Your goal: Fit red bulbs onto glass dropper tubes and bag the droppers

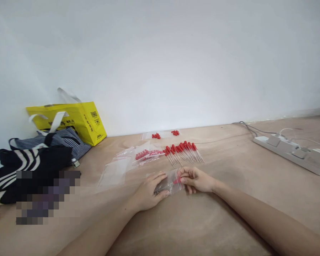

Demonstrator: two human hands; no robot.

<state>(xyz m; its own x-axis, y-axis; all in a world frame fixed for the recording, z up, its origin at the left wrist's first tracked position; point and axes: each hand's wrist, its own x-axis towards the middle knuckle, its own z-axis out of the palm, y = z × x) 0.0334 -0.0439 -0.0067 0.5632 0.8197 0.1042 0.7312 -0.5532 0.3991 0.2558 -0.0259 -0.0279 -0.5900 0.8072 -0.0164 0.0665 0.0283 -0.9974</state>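
A small clear zip bag (167, 182) lies between my hands on the wooden table. My left hand (151, 190) holds its left side, thumb and fingers on the plastic. At the bag's right end, my right hand (194, 179) pinches a red-tipped piece (177, 180) that shows at the opening; its far part is hidden by the fingers. Just beyond lies a row of red-headed sticks (185, 149) with pale stems. To their left are clear bags with red-headed pieces (145, 154) inside, and flat clear bags (114, 172).
Farther back, small red pieces (156, 136) lie on clear plastic near the wall. A yellow bag (88, 122), a striped bag (66, 140) and black cloth (48, 160) are at the left. A white power strip (285, 153) with plugs and cables sits at the right.
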